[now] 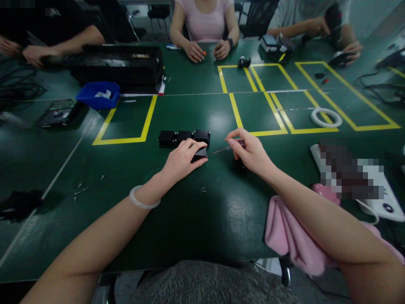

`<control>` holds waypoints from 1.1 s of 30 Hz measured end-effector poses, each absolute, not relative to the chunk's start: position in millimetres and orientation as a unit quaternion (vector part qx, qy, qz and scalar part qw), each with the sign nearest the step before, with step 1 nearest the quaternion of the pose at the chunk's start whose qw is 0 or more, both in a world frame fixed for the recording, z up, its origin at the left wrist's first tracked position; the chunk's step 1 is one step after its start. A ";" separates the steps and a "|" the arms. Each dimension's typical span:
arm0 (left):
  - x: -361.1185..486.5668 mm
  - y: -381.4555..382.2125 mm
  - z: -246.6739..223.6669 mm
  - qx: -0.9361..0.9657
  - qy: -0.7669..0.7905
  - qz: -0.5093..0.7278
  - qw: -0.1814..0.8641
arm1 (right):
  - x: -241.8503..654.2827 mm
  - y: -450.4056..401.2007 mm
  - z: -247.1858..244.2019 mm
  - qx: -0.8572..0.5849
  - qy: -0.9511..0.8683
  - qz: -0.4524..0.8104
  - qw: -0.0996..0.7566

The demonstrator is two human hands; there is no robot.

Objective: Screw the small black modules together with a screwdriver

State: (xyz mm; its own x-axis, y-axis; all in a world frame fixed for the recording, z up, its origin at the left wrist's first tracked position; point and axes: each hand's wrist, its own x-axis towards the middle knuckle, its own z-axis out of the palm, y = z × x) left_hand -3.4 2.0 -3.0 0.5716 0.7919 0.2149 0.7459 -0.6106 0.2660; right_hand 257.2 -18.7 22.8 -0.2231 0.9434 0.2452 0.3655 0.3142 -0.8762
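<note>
My left hand [184, 156] is closed around a small black block [200, 153] on the green table, its fingers over the top and thumb along the near side. Just behind it stands a row of black box-like parts [184, 137]. My right hand [248, 153] pinches a screwdriver [225, 148], held nearly level. The thin shaft points left, and its tip meets or nearly meets the block's right end; contact is unclear. Partly hidden under my right hand lies another dark part [239, 165]. Small screws [203, 190] rest on the table nearer to me.
More screws [81, 190] lie at left. A blue bin [98, 96] stands by a long black housing [126, 69]. At right are a tape roll [326, 118], a white power strip [387, 196] and a pink cloth [294, 240]. Co-workers sit across the table [202, 236].
</note>
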 end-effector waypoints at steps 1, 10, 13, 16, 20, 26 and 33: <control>-3.4 1.9 -3.0 0.883 0.435 0.157 0.073 | 257.2 -18.8 22.6 -0.468 -0.700 0.348 0.413; -3.5 1.7 -3.8 0.881 0.436 0.168 0.079 | 256.9 -19.4 22.7 -0.463 -0.703 0.338 0.421; -3.2 1.6 -2.9 0.882 0.436 0.162 0.077 | 257.0 -19.5 23.1 -0.470 -0.700 0.345 0.412; -3.0 1.6 -2.3 0.883 0.436 0.158 0.077 | 257.3 -19.0 22.4 -0.462 -0.707 0.332 0.420; -3.1 1.9 -3.1 0.882 0.435 0.162 0.075 | 257.5 -17.9 21.2 -0.454 -0.715 0.317 0.427; -3.4 1.9 -3.2 0.883 0.435 0.159 0.073 | 257.3 -17.8 20.7 -0.461 -0.702 0.349 0.416; -2.8 1.8 -2.4 0.881 0.439 0.157 0.078 | 257.2 -18.4 21.3 -0.451 -0.711 0.321 0.433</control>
